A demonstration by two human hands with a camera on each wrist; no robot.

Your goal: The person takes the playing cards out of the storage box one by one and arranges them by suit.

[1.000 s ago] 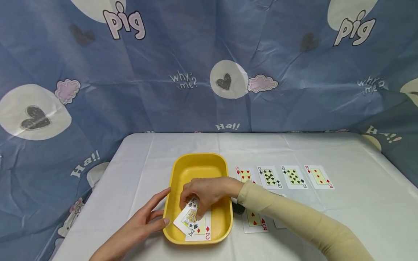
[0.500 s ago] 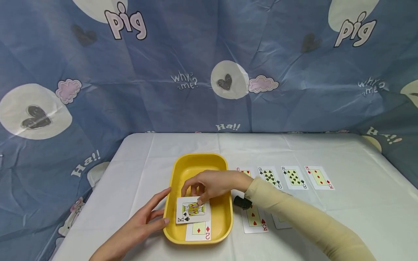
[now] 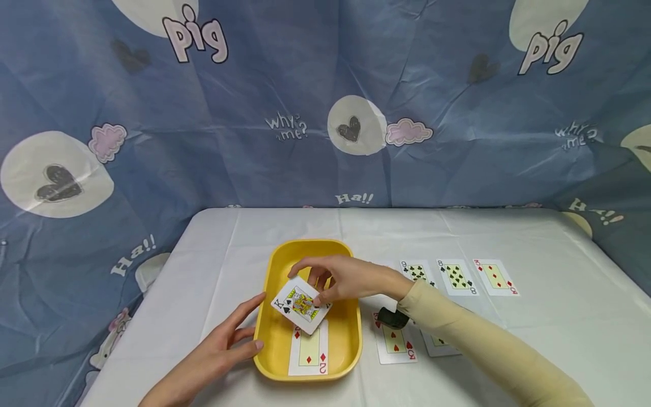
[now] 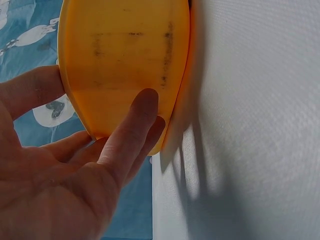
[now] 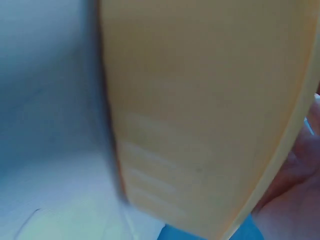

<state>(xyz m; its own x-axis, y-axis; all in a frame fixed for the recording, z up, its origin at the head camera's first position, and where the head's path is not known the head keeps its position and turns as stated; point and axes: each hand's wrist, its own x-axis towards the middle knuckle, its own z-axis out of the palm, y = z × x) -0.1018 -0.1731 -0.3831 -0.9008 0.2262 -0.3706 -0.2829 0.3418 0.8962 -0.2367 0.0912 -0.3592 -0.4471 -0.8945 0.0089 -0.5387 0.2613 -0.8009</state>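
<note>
A yellow tray (image 3: 344,345) stands on the white-covered table. Its left rim is touched by the spread fingers and thumb of my left hand (image 3: 229,339); the left wrist view shows this hand (image 4: 75,185) against the tray's outer wall (image 4: 125,60). Over the tray my right hand (image 3: 351,277) holds a king of spades (image 3: 295,308) between thumb and fingers, face up and turned at an angle. Partly beneath it, a two of diamonds (image 3: 308,359) lies in the tray. In the right wrist view the tray wall (image 5: 200,100) hides most of this hand (image 5: 295,195).
Right of the tray lie a nine of clubs (image 3: 417,271), an eight of spades (image 3: 458,277) and a three of diamonds (image 3: 495,277). Nearer are a three of hearts (image 3: 394,342) and a card (image 3: 437,346) mostly under the sleeve (image 3: 473,333). A patterned blue cloth (image 3: 285,73) hangs behind.
The right hand has moved away from me and slightly right with the king of spades, turning it and uncovering more of the two of diamonds. The left hand has stayed in place.
</note>
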